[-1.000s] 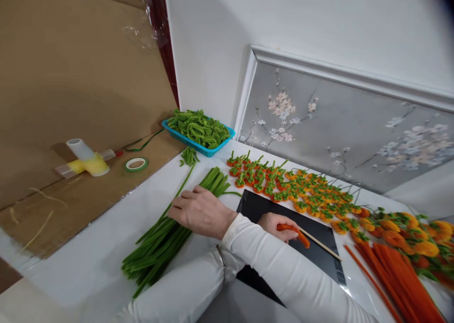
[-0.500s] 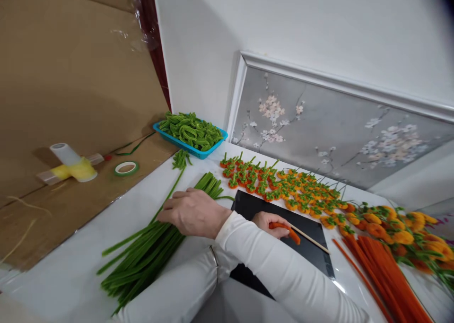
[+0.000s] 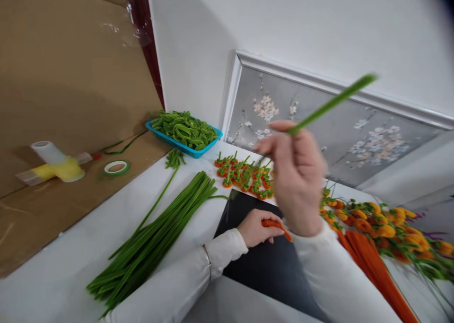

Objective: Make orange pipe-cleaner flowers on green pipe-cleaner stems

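My right hand (image 3: 298,171) is raised above the table, its fingers pinched on one green pipe cleaner (image 3: 333,100) that slants up to the right. Lower down, my left hand (image 3: 253,228) rests on a black mat (image 3: 262,271), closed on an orange pipe-cleaner coil (image 3: 280,226). A long bundle of green pipe cleaners (image 3: 159,233) lies on the white table to the left of both hands.
A blue basket (image 3: 158,133) of bent green pieces stands by the wall. Several small orange-and-green flowers (image 3: 241,176) lie behind the mat, with orange pipe cleaners (image 3: 372,271) and yellow flowers (image 3: 390,221) to the right. A green tape roll (image 3: 116,168) and a yellow-white tool (image 3: 53,164) sit on cardboard at left.
My right hand left the green bundle and rose up to the right with one green pipe cleaner pinched in it. My left hand stays on the mat with the orange coil.
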